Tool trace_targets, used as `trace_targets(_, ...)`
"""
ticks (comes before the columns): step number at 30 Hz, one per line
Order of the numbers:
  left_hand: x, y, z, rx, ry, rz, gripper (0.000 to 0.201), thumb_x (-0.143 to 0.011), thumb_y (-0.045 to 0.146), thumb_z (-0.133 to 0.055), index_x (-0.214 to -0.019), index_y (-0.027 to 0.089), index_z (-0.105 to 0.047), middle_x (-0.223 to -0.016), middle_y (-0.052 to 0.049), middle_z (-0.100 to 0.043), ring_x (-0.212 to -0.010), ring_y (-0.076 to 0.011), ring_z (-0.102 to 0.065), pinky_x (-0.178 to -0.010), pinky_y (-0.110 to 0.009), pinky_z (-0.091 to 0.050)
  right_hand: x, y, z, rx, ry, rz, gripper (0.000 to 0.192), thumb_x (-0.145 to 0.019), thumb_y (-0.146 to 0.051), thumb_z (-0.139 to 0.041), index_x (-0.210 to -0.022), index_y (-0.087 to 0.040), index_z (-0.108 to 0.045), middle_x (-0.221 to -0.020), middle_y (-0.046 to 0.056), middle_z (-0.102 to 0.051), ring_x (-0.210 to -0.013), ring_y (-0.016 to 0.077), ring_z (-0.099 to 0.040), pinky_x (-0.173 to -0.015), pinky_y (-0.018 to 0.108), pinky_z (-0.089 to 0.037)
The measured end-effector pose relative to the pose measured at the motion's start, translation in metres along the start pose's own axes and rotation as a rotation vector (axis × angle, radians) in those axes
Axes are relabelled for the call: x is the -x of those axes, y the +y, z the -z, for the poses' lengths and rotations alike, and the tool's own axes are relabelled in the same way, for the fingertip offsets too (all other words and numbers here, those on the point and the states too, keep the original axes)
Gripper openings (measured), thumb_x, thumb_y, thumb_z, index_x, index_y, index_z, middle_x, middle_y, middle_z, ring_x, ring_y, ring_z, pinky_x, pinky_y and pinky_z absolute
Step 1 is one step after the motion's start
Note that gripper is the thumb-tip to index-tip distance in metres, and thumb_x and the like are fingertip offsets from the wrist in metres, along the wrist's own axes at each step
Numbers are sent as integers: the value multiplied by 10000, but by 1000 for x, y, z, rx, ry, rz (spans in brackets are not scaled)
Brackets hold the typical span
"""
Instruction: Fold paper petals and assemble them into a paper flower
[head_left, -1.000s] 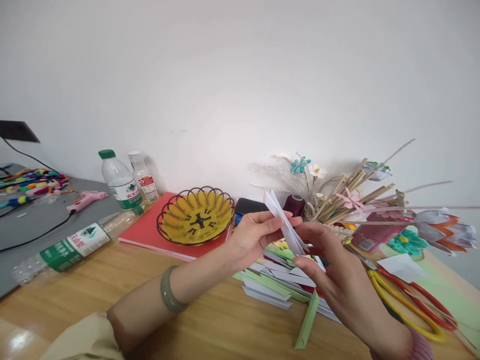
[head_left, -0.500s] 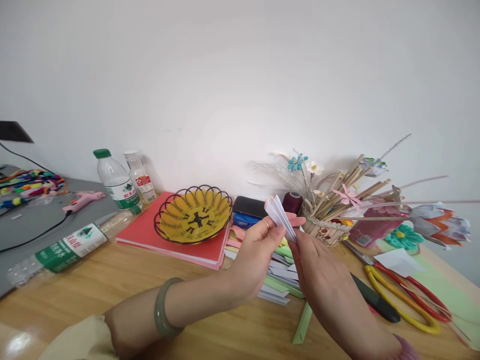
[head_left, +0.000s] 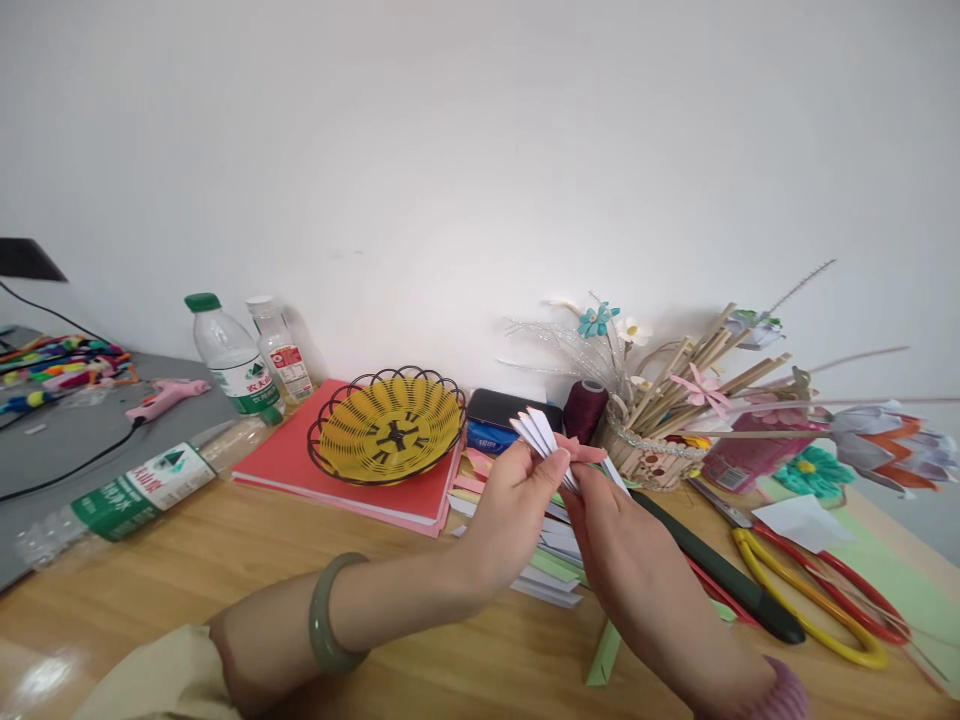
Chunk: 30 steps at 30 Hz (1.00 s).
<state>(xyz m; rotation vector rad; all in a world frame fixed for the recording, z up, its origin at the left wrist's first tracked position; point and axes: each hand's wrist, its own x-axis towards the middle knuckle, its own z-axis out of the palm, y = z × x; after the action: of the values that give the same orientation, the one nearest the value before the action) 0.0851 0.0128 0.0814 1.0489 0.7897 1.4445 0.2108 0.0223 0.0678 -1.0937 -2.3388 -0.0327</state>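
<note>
Both hands pinch folded white paper strips (head_left: 538, 435).
Left hand (head_left: 517, 505) and right hand (head_left: 611, 535) grip them tightly above the wooden table (head_left: 225, 560).

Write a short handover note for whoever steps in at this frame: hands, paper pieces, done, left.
Left hand: pinching the fan of folded white paper strips.
Right hand: gripping the same fan from below.
Under the hands: a loose pile of white and green folded paper pieces on the wooden table; one folded green paper strip lies nearer.
Done: several strips gathered.
Left: the pile is unused.
</note>
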Motion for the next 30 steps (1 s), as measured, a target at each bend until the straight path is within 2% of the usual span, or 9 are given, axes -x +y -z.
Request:
trace_targets(3,-3,4,2,-10,-44,82,182,-844,285,-500,-910,142,-591,-988,-83,-676,-614,-122,-584,-584,-247,-414,-5,4,11,-491,-188,-159,164,-903,-338,-350,-944,-226,-462,-743,47,-604,-586,165,-566,-505,293,-464)
trace_targets(5,-5,8,3,-6,-110,120,225,-839,319,-501,-931,137,-596,-1020,-95,-663,-478,-83,-522,-500,-242,-389,-9,6,19,-828,-317,-234,249,-876,-436,-400,-819,-215,-500,-675,21,-555,-579,141,-532,-522,276,-457)
trace_targets(8,-7,14,5,-3,-204,143,305,-814,376,-529,-963,123,-612,-1039,-120,-649,-447,-71,-509,-498,-250,-413,-13,8,27,-1315,-452,-427,345,-852,-493,-435,-746,-179,-532,-665,-1,-499,-541,92,-473,-480,223,-409)
trace_targets(10,-8,16,5,-6,-237,135,345,-788,399,-564,-983,120,-616,-1045,-129,-645,-482,-78,-531,-532,-253,-438,-14,8,28,-1504,-478,-521,320,-833,-475,-491,-779,-167,-558,-668,-16,-475,-513,66,-435,-448,193,-365)
trace_targets(14,-9,17,7,-6,-278,117,391,-756,443,-596,-976,121,-627,-1030,-130,-647,-473,-64,-507,-516,-235,-433,-13,7,24,-1601,-464,-532,265,-810,-420,-559,-795,-157,-578,-704,-6,-500,-533,56,-439,-452,178,-343)
trace_targets(17,-10,14,9,17,-301,74,396,-747,448,-612,-980,128,-632,-988,-115,-658,-534,-84,-538,-599,-252,-449,-12,5,23,-1586,-419,-487,256,-809,-420,-561,-768,-167,-556,-647,-22,-485,-463,44,-390,-395,174,-269)
trace_targets(22,-12,16,11,17,-359,17,306,-776,402,-599,-916,133,-637,-1036,-120,-647,-887,-207,-610,-788,-309,-451,-13,3,27,-1364,-325,-415,247,-836,-445,-502,-835,-199,-506,-577,-57,-391,-430,52,-287,-381,192,-191)
trace_targets(26,-12,32,14,-18,-382,10,162,-783,229,-591,-931,164,-593,-1103,-100,-635,-1068,-220,-554,-868,-308,-433,-11,4,32,-769,-181,-232,308,-909,-429,-341,-741,-200,-460,-561,-46,-363,-477,87,-324,-430,220,-281)
trace_targets(30,-11,49,22,-241,-278,-128,396,-748,211,-621,-1130,212,-515,-1221,-83,-571,-1098,-231,-540,-831,-293,-452,-6,9,36,-124,11,25,167,-926,-247,-312,-885,-197,-466,-677,-6,-474,-554,114,-428,-506,241,-343)
